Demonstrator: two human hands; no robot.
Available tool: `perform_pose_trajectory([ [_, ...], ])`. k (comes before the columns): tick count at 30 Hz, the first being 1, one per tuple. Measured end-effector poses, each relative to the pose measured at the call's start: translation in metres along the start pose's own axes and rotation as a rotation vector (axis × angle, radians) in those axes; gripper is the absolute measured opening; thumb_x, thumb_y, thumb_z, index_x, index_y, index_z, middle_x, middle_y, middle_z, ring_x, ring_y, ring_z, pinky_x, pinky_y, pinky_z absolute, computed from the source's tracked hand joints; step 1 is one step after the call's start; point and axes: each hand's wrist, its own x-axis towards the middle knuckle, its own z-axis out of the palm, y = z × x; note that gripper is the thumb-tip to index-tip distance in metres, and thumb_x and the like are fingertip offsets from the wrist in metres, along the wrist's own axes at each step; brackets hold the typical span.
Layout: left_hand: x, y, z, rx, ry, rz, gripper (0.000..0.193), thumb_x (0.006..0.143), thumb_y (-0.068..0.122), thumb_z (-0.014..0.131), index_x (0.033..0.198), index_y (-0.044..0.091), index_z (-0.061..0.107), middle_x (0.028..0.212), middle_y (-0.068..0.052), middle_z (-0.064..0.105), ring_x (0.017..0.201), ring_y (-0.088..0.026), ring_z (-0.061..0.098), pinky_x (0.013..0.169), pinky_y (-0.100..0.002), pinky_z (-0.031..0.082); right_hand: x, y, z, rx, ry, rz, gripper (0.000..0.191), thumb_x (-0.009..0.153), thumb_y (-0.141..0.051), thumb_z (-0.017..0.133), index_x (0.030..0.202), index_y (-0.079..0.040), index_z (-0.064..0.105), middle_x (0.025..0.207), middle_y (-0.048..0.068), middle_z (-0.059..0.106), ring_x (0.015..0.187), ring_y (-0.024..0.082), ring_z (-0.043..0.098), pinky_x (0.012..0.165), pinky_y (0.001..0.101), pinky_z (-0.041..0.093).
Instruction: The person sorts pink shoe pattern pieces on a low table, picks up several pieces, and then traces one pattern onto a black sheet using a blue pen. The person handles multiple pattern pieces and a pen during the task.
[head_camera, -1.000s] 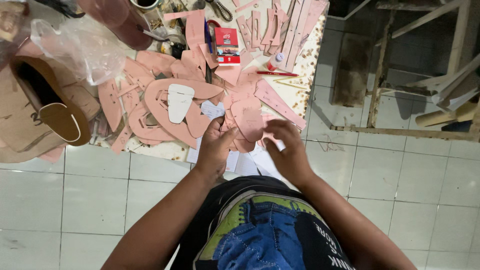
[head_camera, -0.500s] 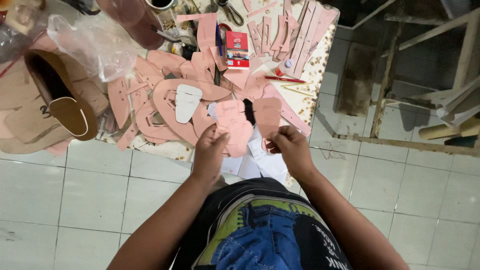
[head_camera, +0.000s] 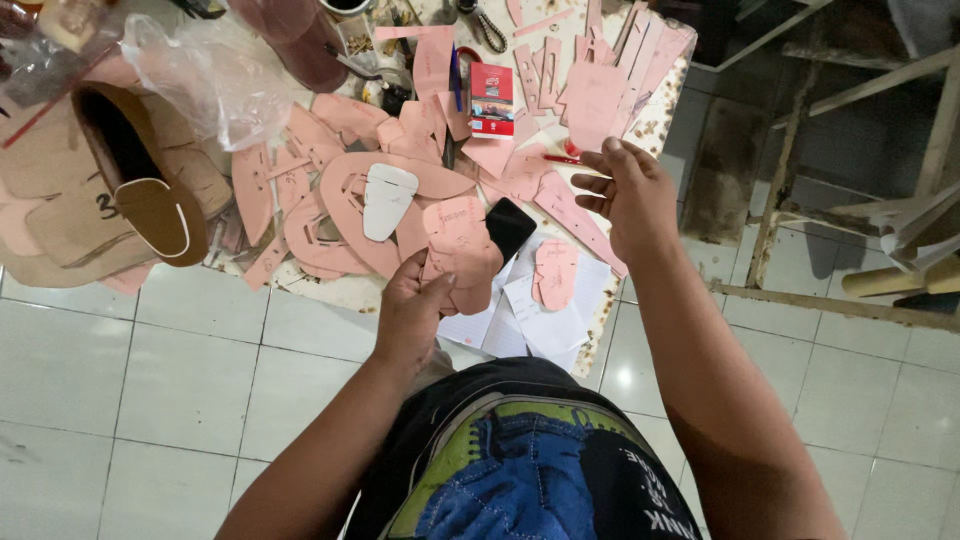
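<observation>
- Now, from where I watch, my left hand (head_camera: 412, 310) sits at lower centre of the frame, its grip pinched on a stack of pink cut-out pieces (head_camera: 462, 250) held at the near edge of the counter (head_camera: 330, 292).
- My right hand (head_camera: 630, 195) hovers right of centre with the fingers spread and nothing in them, above a long pink strip (head_camera: 575, 215) lying on the counter.
- Just right of the held stack lies a small black rectangular object (head_camera: 510, 226), and below it a single pink sole-shaped piece (head_camera: 553, 272) rests on white paper sheets (head_camera: 545, 325) that hang over the counter edge.
- Left of the stack, a white tongue-shaped piece (head_camera: 386, 200) lies on a large pink looped pattern (head_camera: 345, 215), close beside the held pieces.
- At upper centre I see a small red box (head_camera: 491, 98) among more pink strips (head_camera: 590, 80), with scissors (head_camera: 485, 25) at the top edge.
- A red pen (head_camera: 562, 159) lies just under my right fingertips, on the counter.
- In the upper left a crumpled clear plastic bag (head_camera: 205, 75) lies beside a brown shoe (head_camera: 140, 185), which sits on brown cardboard patterns (head_camera: 45, 200).
- White floor tiles (head_camera: 150, 380) fill the lower left, and wooden rails (head_camera: 860, 90) cross the upper right.
</observation>
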Motion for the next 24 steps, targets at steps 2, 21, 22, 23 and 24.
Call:
perform_pose_trajectory([
  [2, -0.001, 0.005, 0.005, 0.052, 0.004, -0.009, 0.048, 0.094, 0.005, 0.066, 0.14, -0.004, 0.055, 0.106, -0.012, 0.074, 0.083, -0.014, 0.07, 0.069, -0.028, 0.056, -0.004, 0.005, 0.008, -0.133, -0.066, 0.024, 0.035, 0.099, -0.02, 0.057, 0.129, -0.001, 0.057, 0.111, 0.013, 0.072, 0.087, 0.019, 0.07, 0.076, 0.0358, 0.059],
  [21, -0.001, 0.001, 0.008, 0.0, -0.128, -0.088, 0.04, 0.093, 0.001, 0.06, 0.133, -0.005, 0.06, 0.113, -0.01, 0.073, 0.094, -0.012, 0.069, 0.084, -0.028, 0.057, -0.057, 0.097, -0.031, -0.018, 0.006, 0.065, 0.016, 0.096, -0.008, 0.06, 0.109, 0.001, 0.059, 0.092, 0.008, 0.066, 0.08, 0.019, 0.067, 0.074, 0.035, 0.06],
  [22, -0.001, 0.0, 0.007, -0.03, -0.135, -0.1, 0.041, 0.093, 0.001, 0.058, 0.134, -0.005, 0.06, 0.112, -0.01, 0.073, 0.094, -0.012, 0.069, 0.084, -0.028, 0.057, -0.059, 0.097, -0.036, -0.048, 0.009, 0.091, 0.017, 0.096, -0.007, 0.06, 0.111, 0.001, 0.059, 0.094, 0.008, 0.066, 0.082, 0.019, 0.068, 0.075, 0.0348, 0.059],
  [23, -0.001, 0.0, 0.006, -0.02, -0.134, -0.098, 0.041, 0.093, 0.0, 0.057, 0.134, -0.005, 0.06, 0.113, -0.01, 0.073, 0.095, -0.012, 0.07, 0.085, -0.028, 0.057, -0.061, 0.098, -0.039, -0.078, 0.012, 0.118, 0.019, 0.095, -0.006, 0.06, 0.113, 0.001, 0.059, 0.096, 0.008, 0.066, 0.083, 0.019, 0.068, 0.076, 0.0347, 0.059],
  [24, -0.001, -0.001, 0.005, -0.009, -0.135, -0.096, 0.041, 0.092, 0.0, 0.057, 0.133, -0.004, 0.06, 0.114, -0.01, 0.073, 0.096, -0.012, 0.07, 0.087, -0.029, 0.058, -0.065, 0.099, -0.041, -0.108, 0.015, 0.146, 0.021, 0.095, -0.005, 0.06, 0.115, 0.002, 0.058, 0.099, 0.009, 0.066, 0.085, 0.019, 0.068, 0.076, 0.0346, 0.059],
])
